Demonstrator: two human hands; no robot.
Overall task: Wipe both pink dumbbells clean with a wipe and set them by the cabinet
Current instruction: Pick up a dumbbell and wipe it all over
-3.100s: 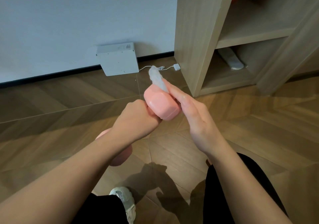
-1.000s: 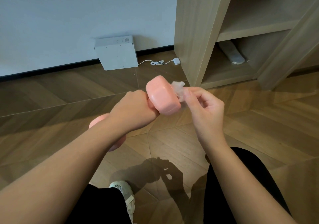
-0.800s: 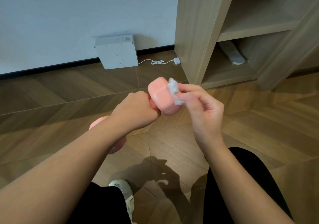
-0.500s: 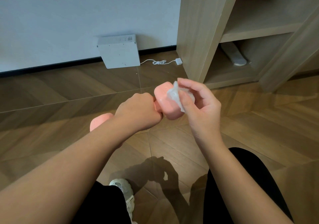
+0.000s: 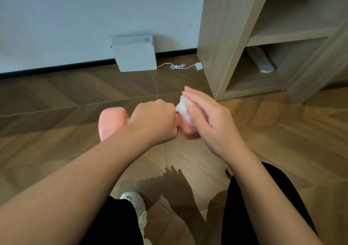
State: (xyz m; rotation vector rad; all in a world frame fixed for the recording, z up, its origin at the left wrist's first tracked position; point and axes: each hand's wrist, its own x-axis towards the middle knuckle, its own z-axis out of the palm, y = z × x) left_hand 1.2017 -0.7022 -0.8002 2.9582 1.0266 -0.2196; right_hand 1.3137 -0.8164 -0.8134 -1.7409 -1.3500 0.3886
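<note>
Dumbbell axis: the pink dumbbell [image 5: 113,122] is held in the air above the wooden floor [image 5: 56,97], in front of the person. Its long axis runs nearly level from left to right, and the right head points towards the cabinet.
Dumbbell surface: smooth, matte, with rounded blocky heads.
White box [image 5: 134,53]: flat, hard, leaning on the wall, with a thin white cable [image 5: 178,66] coiled beside it.
Left hand [image 5: 154,122]: a closed fist around the handle, between the two heads.
Wipe [image 5: 183,107]: white, crumpled and soft, lying on the right head.
Right hand [image 5: 211,124]: fingers straight, pressing the wipe flat on that head.
Cabinet [image 5: 226,37]: pale wood grain, open shelves, standing near, to the right.
Change: half a second ago the right head pointed higher and curled fingers pinched the wipe.
</note>
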